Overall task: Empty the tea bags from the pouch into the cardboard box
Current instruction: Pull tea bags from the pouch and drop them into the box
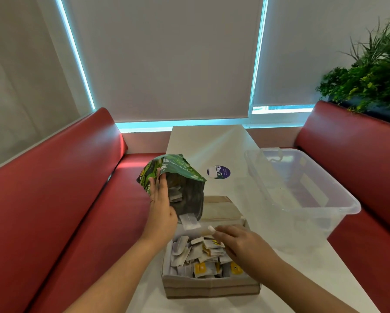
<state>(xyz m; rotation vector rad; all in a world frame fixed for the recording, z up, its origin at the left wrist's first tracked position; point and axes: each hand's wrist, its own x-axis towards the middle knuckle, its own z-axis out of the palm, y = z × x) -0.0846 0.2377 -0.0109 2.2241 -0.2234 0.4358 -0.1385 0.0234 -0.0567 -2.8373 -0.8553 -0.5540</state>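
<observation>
The left hand [162,206] grips the pouch [180,175], tilted mouth-down over the box's [209,288] 11 o'clock corner. Tea bags [196,256] lie heaped in the box, and more show inside the pouch. The right hand [241,245] hovers over the heap, fingers stretched; whether it pinches anything cannot be told. The mouth hangs near the box's left rim, with the table [212,143] edge close at 9 o'clock, so bags could slip onto the bench [76,222]. The tub [325,199] crowds 2 o'clock, while 12 o'clock lies open.
</observation>
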